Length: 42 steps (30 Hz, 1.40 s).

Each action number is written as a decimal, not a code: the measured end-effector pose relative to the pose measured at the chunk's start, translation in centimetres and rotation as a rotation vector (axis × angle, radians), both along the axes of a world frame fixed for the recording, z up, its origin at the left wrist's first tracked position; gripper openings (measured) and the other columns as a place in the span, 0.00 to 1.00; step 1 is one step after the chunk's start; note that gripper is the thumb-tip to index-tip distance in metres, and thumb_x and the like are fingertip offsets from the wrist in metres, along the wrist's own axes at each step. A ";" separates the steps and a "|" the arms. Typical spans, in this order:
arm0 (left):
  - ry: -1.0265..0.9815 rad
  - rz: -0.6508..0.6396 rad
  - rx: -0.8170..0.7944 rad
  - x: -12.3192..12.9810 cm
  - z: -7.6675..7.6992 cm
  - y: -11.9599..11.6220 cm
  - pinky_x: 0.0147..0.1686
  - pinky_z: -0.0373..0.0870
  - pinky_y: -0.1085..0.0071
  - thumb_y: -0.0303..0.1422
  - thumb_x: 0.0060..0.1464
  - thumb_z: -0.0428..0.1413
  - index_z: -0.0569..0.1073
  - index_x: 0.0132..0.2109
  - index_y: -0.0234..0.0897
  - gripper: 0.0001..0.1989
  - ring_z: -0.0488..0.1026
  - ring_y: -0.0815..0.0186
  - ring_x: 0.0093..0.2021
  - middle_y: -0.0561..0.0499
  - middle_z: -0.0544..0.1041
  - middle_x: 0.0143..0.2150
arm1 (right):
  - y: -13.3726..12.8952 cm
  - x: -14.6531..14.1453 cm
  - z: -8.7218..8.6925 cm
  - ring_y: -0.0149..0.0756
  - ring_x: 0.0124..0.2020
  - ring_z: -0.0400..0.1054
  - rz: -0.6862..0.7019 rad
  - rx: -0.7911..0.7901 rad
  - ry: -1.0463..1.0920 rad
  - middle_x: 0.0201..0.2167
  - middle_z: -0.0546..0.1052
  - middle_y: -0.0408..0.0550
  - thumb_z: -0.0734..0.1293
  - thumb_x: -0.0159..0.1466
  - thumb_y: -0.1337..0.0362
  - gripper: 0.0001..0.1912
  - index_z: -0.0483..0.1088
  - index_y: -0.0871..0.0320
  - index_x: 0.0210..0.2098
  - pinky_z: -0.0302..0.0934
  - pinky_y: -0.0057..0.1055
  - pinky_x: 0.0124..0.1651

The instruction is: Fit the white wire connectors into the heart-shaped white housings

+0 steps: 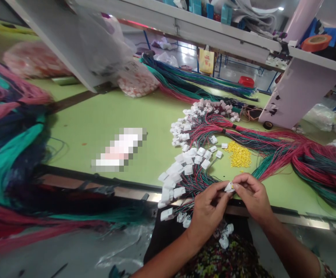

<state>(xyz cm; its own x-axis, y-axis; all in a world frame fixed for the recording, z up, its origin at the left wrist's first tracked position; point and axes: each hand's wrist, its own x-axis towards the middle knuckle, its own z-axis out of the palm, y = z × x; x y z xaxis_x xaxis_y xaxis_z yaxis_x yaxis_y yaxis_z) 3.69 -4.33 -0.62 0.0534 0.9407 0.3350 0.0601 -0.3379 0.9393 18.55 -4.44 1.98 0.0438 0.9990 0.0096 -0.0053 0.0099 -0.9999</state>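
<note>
Near the table's front edge, my left hand [210, 210] pinches a small white connector [229, 187]. My right hand [253, 195] meets it from the right, its thumb and forefinger closed at the connector, where a bit of yellow shows. Behind my hands lies a pile of small yellow pieces [239, 155] on the green tabletop [121, 112]. Left of my hands, many white connectors [188, 170] on thin red, green and black wires fan out, some hanging over the edge.
Long bundles of wires [321, 162] lie at the right, more [14, 154] at the left. A clear bag of pale parts [139, 79] stands at the back. A white shelf [208, 29] spans overhead on a white upright panel [301, 88]. A blurred-out item [121, 148] lies left of centre.
</note>
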 end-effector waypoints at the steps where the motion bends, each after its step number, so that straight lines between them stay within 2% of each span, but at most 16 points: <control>1: -0.010 0.008 -0.006 0.0 0.0 0.0 0.29 0.78 0.76 0.25 0.57 0.60 0.80 0.45 0.34 0.09 0.82 0.67 0.28 0.49 0.85 0.34 | -0.1 -0.3 -0.1 0.33 0.31 0.72 -0.030 -0.008 0.028 0.29 0.78 0.43 0.73 0.61 0.56 0.11 0.73 0.56 0.34 0.70 0.26 0.35; 5: -0.030 0.035 0.023 0.0 0.0 -0.1 0.30 0.79 0.77 0.24 0.57 0.60 0.80 0.45 0.35 0.09 0.83 0.67 0.28 0.49 0.85 0.34 | -0.4 -1.2 -0.6 0.32 0.32 0.73 -0.100 -0.048 0.112 0.30 0.78 0.42 0.75 0.60 0.56 0.12 0.73 0.56 0.35 0.69 0.25 0.36; 12: 0.021 0.069 0.141 0.1 0.2 0.4 0.30 0.79 0.76 0.24 0.56 0.61 0.81 0.43 0.36 0.08 0.82 0.67 0.28 0.49 0.85 0.33 | -0.5 -0.7 -0.9 0.33 0.35 0.73 -0.055 0.000 0.091 0.32 0.77 0.43 0.73 0.63 0.57 0.09 0.73 0.55 0.37 0.70 0.27 0.39; 15: 0.053 0.019 0.157 0.2 0.3 0.3 0.28 0.78 0.76 0.23 0.55 0.60 0.80 0.43 0.35 0.09 0.80 0.68 0.26 0.49 0.85 0.33 | -1.1 0.2 -0.5 0.33 0.35 0.73 0.012 0.087 -0.094 0.37 0.77 0.45 0.70 0.66 0.59 0.08 0.73 0.54 0.43 0.70 0.28 0.39; 18: 0.087 -0.083 0.238 -0.2 0.3 -0.1 0.26 0.76 0.76 0.22 0.55 0.59 0.78 0.47 0.36 0.13 0.76 0.70 0.24 0.47 0.84 0.37 | -1.9 1.9 0.4 0.36 0.40 0.72 0.095 0.307 -0.395 0.43 0.76 0.48 0.70 0.66 0.66 0.11 0.73 0.52 0.48 0.68 0.30 0.43; 20: 0.093 -0.175 0.288 -1.0 0.1 -0.6 0.28 0.78 0.73 0.23 0.55 0.61 0.76 0.52 0.36 0.18 0.79 0.67 0.30 0.40 0.83 0.47 | -2.6 3.3 1.0 0.37 0.43 0.72 0.175 0.424 -0.560 0.42 0.76 0.48 0.68 0.66 0.69 0.12 0.73 0.52 0.49 0.67 0.31 0.45; 22: 0.120 -0.239 0.308 -2.2 -0.1 -1.3 0.37 0.81 0.66 0.25 0.53 0.64 0.75 0.57 0.37 0.23 0.81 0.57 0.45 0.34 0.78 0.56 | -3.6 4.6 1.4 0.36 0.41 0.72 0.319 0.440 -0.680 0.39 0.76 0.47 0.67 0.67 0.69 0.09 0.72 0.53 0.46 0.67 0.30 0.44; 23: 0.121 -0.276 0.303 -2.9 -0.2 -1.7 0.42 0.81 0.62 0.26 0.54 0.63 0.75 0.57 0.38 0.23 0.80 0.55 0.49 0.36 0.79 0.54 | -4.2 5.1 1.3 0.35 0.39 0.72 0.422 0.410 -0.746 0.38 0.76 0.46 0.67 0.68 0.69 0.07 0.72 0.54 0.45 0.66 0.29 0.42; 25: 0.100 -0.349 0.235 -4.3 -0.5 -2.5 0.44 0.81 0.60 0.25 0.55 0.61 0.75 0.56 0.41 0.21 0.80 0.58 0.46 0.41 0.82 0.47 | -5.3 5.8 0.8 0.35 0.36 0.71 0.564 0.378 -0.867 0.35 0.76 0.46 0.65 0.69 0.69 0.04 0.72 0.55 0.41 0.65 0.28 0.37; 28: 0.118 -0.403 0.072 -6.3 -1.4 -3.8 0.36 0.81 0.66 0.25 0.57 0.58 0.78 0.50 0.42 0.15 0.81 0.62 0.38 0.45 0.83 0.42 | -6.3 5.9 -0.1 0.37 0.32 0.70 0.619 0.408 -1.006 0.32 0.76 0.46 0.62 0.70 0.68 0.09 0.72 0.55 0.35 0.64 0.29 0.33; 30: 0.177 -0.299 0.030 -7.4 -2.2 -4.5 0.33 0.81 0.68 0.24 0.58 0.56 0.80 0.47 0.42 0.13 0.82 0.63 0.34 0.46 0.83 0.39 | -6.1 5.6 -0.4 0.38 0.33 0.72 0.605 0.426 -1.020 0.35 0.77 0.48 0.64 0.70 0.66 0.06 0.73 0.54 0.37 0.65 0.31 0.34; 32: 0.255 -0.130 0.129 -8.5 -3.1 -5.2 0.33 0.80 0.70 0.23 0.58 0.57 0.79 0.43 0.42 0.10 0.82 0.63 0.34 0.48 0.83 0.36 | -5.3 4.9 -0.3 0.39 0.36 0.73 0.521 0.450 -0.989 0.39 0.78 0.49 0.67 0.69 0.64 0.03 0.74 0.53 0.40 0.67 0.33 0.37; 35: 0.416 0.239 0.228 -9.7 -4.4 -5.8 0.38 0.80 0.65 0.27 0.56 0.62 0.75 0.41 0.41 0.07 0.81 0.61 0.35 0.49 0.81 0.36 | -3.3 3.0 0.2 0.42 0.39 0.73 0.341 0.557 -0.940 0.38 0.78 0.50 0.68 0.69 0.63 0.05 0.73 0.52 0.44 0.68 0.37 0.41; 37: 0.519 0.417 0.206 -9.9 -5.4 -5.9 0.41 0.79 0.59 0.31 0.54 0.65 0.73 0.44 0.40 0.11 0.80 0.57 0.39 0.46 0.80 0.39 | -2.0 1.4 0.5 0.44 0.43 0.73 0.321 0.619 -0.938 0.42 0.78 0.52 0.68 0.69 0.63 0.08 0.72 0.53 0.48 0.69 0.41 0.45; 40: 0.647 0.494 0.242 -9.4 -7.0 -5.7 0.49 0.76 0.52 0.37 0.51 0.66 0.69 0.55 0.36 0.26 0.77 0.48 0.50 0.38 0.77 0.49 | -0.4 -1.2 0.6 0.50 0.53 0.70 0.393 0.657 -1.000 0.52 0.75 0.58 0.71 0.67 0.62 0.19 0.69 0.57 0.56 0.67 0.47 0.53; 42: 0.735 0.549 0.277 -8.9 -7.7 -5.7 0.51 0.74 0.50 0.37 0.52 0.65 0.67 0.60 0.34 0.30 0.75 0.45 0.53 0.35 0.75 0.54 | 0.5 -2.6 0.4 0.54 0.58 0.65 0.459 0.647 -1.077 0.59 0.71 0.62 0.73 0.64 0.60 0.27 0.66 0.59 0.60 0.64 0.51 0.58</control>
<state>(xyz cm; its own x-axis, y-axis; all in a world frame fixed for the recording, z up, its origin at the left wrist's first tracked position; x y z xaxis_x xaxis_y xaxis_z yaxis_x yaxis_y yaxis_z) -5.21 -9.99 -8.36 -0.0865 0.7893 0.6079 0.8187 -0.2914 0.4948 15.94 -3.96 2.33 -0.6209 0.7238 0.3010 0.6473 0.6900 -0.3239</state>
